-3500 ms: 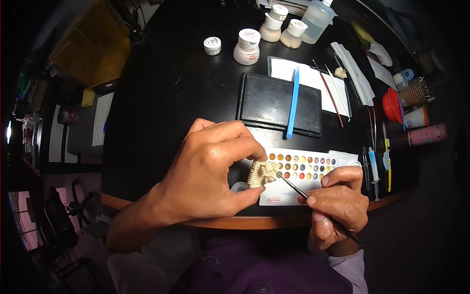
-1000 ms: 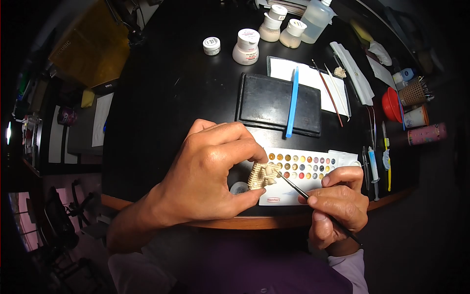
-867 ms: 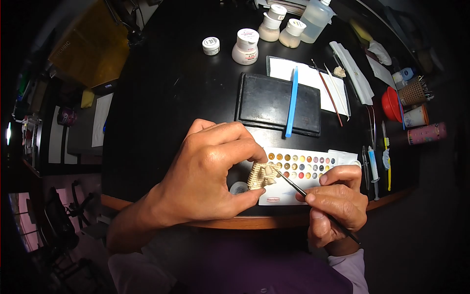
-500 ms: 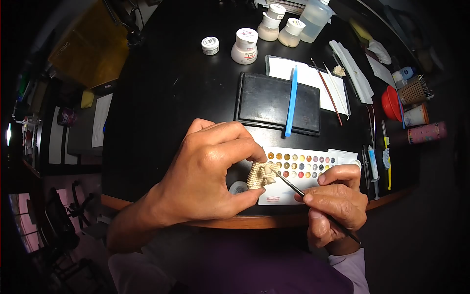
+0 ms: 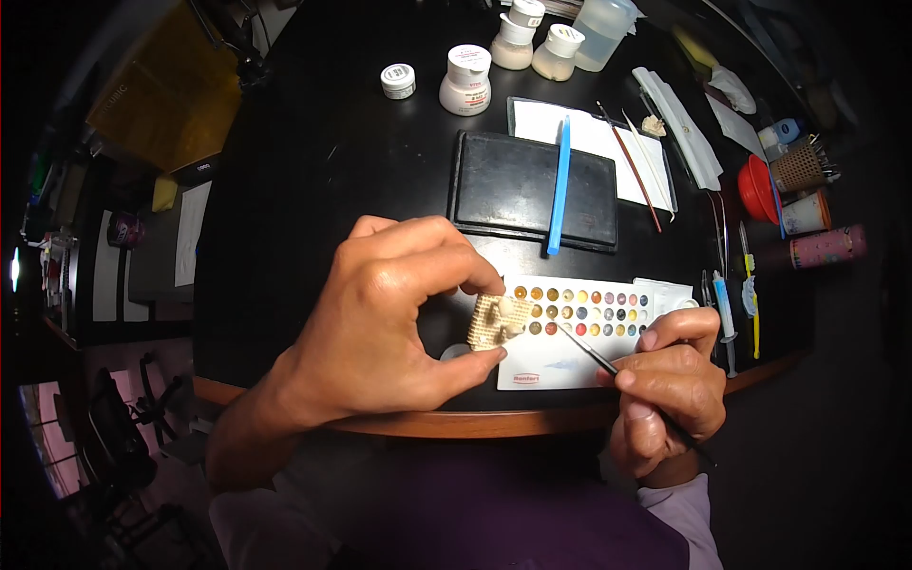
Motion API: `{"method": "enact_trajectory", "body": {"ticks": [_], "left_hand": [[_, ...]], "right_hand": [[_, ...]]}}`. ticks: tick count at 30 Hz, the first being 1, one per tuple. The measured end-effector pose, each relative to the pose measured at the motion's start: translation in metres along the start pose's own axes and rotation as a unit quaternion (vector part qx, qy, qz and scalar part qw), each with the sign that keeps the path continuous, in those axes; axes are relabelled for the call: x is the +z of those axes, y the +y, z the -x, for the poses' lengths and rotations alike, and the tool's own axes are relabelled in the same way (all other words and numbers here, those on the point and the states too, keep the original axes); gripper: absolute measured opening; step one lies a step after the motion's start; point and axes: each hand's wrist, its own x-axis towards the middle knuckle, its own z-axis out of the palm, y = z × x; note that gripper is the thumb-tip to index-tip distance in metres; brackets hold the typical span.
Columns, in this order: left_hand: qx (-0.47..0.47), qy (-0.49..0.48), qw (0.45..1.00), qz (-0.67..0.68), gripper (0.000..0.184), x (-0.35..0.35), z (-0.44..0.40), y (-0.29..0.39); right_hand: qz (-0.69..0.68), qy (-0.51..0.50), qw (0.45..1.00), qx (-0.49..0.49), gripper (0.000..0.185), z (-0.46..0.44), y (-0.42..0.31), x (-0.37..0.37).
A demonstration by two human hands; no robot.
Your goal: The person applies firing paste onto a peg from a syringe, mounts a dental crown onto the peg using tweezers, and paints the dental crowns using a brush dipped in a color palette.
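Evidently, the left hand [image 5: 399,309] is pinching the block [image 5: 484,330] by its edges between thumb and fingers, small pale pieces [image 5: 508,308] standing on its face. If that pinch were loosening, the block could be slipping; a straying fingertip could be knocking a piece askew. Further right, the palette [image 5: 532,356] is lying on the counter [image 5: 313,190], its coloured wells running in close rows. The brush [image 5: 594,353] is slanting above it, tip apart from the block — whether it is touching a well, I cannot tell. With wells sitting so close, a wobble could be mixing neighbouring colours. Rightmost, the right hand [image 5: 670,380] is gripping the brush like a pen — a sinking wrist could be smearing the nearest wells.
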Motion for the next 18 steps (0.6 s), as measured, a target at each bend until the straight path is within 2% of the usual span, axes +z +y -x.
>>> {"method": "enact_trajectory", "body": {"ticks": [3, 7, 9, 15, 18], "left_hand": [[0.005, 0.015, 1.000, -0.010, 0.035, -0.004, -0.002, -0.009], [-0.003, 0.050, 0.998, 0.025, 0.034, -0.002, -0.004, -0.019], [-0.005, 0.057, 0.998, 0.007, 0.033, -0.006, -0.004, -0.022], [-0.039, 0.031, 0.998, -0.025, 0.037, -0.014, -0.003, -0.030], [-0.043, -0.004, 0.999, -0.013, 0.039, -0.016, -0.004, -0.034]], "right_hand": [[0.024, 0.060, 0.998, -0.010, 0.017, 0.006, 0.007, -0.004], [0.045, 0.140, 0.989, 0.015, 0.022, 0.029, 0.016, -0.014], [0.054, 0.148, 0.987, 0.020, 0.026, 0.042, 0.024, -0.024], [0.052, 0.244, 0.960, 0.125, 0.027, 0.102, 0.039, -0.061], [0.043, 0.267, 0.953, 0.138, 0.026, 0.119, 0.043, -0.068]]}}
